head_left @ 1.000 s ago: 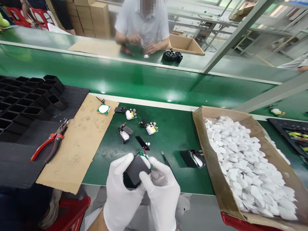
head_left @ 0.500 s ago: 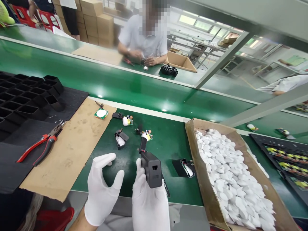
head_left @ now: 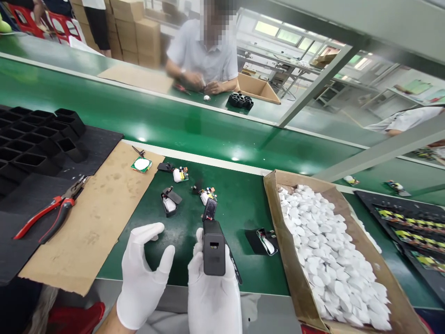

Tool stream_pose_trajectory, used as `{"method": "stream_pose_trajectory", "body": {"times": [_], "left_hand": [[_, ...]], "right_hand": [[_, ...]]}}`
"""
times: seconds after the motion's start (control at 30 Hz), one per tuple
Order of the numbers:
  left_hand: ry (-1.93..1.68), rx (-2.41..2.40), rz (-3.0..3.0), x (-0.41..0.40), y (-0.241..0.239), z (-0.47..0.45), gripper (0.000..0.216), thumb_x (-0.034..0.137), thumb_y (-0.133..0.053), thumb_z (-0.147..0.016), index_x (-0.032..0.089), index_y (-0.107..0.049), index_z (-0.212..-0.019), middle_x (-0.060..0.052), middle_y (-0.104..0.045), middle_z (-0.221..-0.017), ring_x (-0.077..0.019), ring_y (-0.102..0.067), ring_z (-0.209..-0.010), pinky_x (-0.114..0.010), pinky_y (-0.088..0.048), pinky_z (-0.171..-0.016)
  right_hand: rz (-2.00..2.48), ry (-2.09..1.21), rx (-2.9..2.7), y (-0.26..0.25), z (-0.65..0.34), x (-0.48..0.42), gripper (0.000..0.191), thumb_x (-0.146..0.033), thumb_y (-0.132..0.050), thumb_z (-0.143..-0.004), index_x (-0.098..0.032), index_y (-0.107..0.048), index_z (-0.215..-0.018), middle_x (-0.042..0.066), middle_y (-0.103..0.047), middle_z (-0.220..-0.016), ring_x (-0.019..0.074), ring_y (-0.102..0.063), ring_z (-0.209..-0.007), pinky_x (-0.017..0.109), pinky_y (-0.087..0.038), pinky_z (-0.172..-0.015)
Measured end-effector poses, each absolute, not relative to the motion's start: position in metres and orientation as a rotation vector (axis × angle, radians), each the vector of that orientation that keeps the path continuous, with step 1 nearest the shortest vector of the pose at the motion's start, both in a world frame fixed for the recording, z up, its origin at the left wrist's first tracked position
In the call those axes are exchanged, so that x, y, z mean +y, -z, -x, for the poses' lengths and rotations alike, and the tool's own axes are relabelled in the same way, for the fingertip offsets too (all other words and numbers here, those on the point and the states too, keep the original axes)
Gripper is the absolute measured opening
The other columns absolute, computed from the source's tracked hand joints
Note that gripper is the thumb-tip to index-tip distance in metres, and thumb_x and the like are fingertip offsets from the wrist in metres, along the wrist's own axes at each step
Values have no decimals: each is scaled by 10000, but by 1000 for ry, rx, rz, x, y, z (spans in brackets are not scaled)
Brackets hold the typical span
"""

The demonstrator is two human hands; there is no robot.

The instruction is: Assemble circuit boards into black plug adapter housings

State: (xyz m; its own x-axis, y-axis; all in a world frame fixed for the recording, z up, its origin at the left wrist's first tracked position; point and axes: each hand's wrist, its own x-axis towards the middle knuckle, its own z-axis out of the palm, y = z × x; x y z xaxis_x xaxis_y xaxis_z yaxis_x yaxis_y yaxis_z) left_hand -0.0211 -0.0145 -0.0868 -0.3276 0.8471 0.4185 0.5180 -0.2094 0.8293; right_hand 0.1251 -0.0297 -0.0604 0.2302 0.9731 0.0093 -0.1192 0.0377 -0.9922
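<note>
In a white glove, my right hand (head_left: 212, 283) is closed around a black power adapter housing (head_left: 214, 253) with a slot in its end face. At the far end of the housing, its black cap (head_left: 209, 209) stands tilted out. Slim black tweezers (head_left: 235, 268) with lettering stick out on the right side of the same hand; whether it grips them I cannot tell. My left hand (head_left: 148, 269), also gloved, hovers to the left with thumb and fingers apart, holding nothing. Beyond the hands lie a partly filled housing (head_left: 170, 202) and circuit boards with white pads (head_left: 180, 174).
At right stands a cardboard box (head_left: 291, 273) of white pads, with another open housing (head_left: 266, 242) beside it. Red-handled pliers (head_left: 52, 211) and black housings (head_left: 29, 144) are at left by a cardboard sheet (head_left: 93, 222). A co-worker (head_left: 205, 60) sits across the green bench.
My right hand has turned the housing slightly, so its slotted end faces me more squarely. My left hand keeps its open pose. The whole view has shifted a little.
</note>
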Motion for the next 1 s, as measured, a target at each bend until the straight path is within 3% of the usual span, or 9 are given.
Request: {"method": "stream_pose_trajectory", "body": {"times": [0.1,0.2,0.3,0.4,0.5,0.73,0.8,0.9,1.0], "left_hand": [[-1575,1741,-1535,-14,88,22,283,282,-698,-1011,260,-652,-1289,-37,-659,-1157,-190,-631,-938,-347,-560,-892],[-1590,1745,-1440,-13,89,22,256,298,-686,-1024,264,-663,-1277,-33,-661,-1160,-185,-631,-942,-337,-551,-892],[-1592,1748,-1407,-13,89,22,237,294,-673,-1032,264,-668,-1267,-30,-662,-1144,-182,-632,-928,-339,-553,-894],[-1591,1747,-1402,-13,89,22,226,291,-678,-1030,262,-674,-1253,-27,-659,-1130,-181,-629,-923,-337,-548,-895],[-1603,1727,-1376,-13,90,23,231,272,-681,-1029,266,-674,-1260,-20,-656,-1138,-170,-623,-941,-319,-534,-908],[-1615,1695,-1350,-14,93,24,248,253,-691,-1025,276,-673,-1271,-6,-652,-1151,-149,-605,-953,-288,-514,-930],[-1624,1688,-1342,-14,93,24,250,249,-688,-1027,277,-671,-1275,-4,-647,-1147,-149,-600,-949,-286,-510,-927],[-1625,1686,-1336,-14,92,23,248,246,-683,-1029,276,-669,-1275,-5,-646,-1150,-150,-598,-949,-285,-509,-923],[-1631,1681,-1351,-13,92,22,246,240,-679,-1030,273,-667,-1274,-6,-650,-1159,-148,-599,-949,-283,-509,-931]], "right_hand": [[1300,-765,-959,57,-128,-31,309,-350,-622,-1089,-338,-700,-1387,55,-803,-1326,246,-804,-1171,384,-723,-873],[1394,-271,-1423,63,-139,-28,413,-173,-804,-937,-309,-750,-1324,84,-810,-1311,288,-814,-1148,404,-703,-942],[1486,-17,-1856,71,-149,-20,375,-187,-711,-999,-254,-760,-1364,158,-800,-1330,318,-835,-1100,398,-711,-923],[1489,98,-1925,76,-151,-18,377,-195,-688,-1015,-232,-764,-1383,182,-806,-1301,313,-850,-1038,368,-717,-885],[1429,141,-1900,80,-148,-21,559,-145,-737,-979,-280,-671,-1517,156,-800,-1325,293,-851,-1033,351,-708,-919],[1372,170,-2000,100,-153,-22,728,-152,-662,-1048,-346,-402,-1699,141,-760,-1367,262,-823,-1114,381,-705,-958],[1355,146,-1999,99,-153,-20,654,-151,-650,-1053,-329,-483,-1659,151,-742,-1391,259,-815,-1139,375,-696,-977],[1410,129,-1993,91,-151,-17,376,-210,-613,-1080,-254,-714,-1440,172,-757,-1373,259,-831,-1092,342,-703,-929],[1488,159,-2020,86,-149,-16,313,-268,-544,-1113,-238,-776,-1320,156,-797,-1301,255,-849,-1003,329,-715,-846]]}}
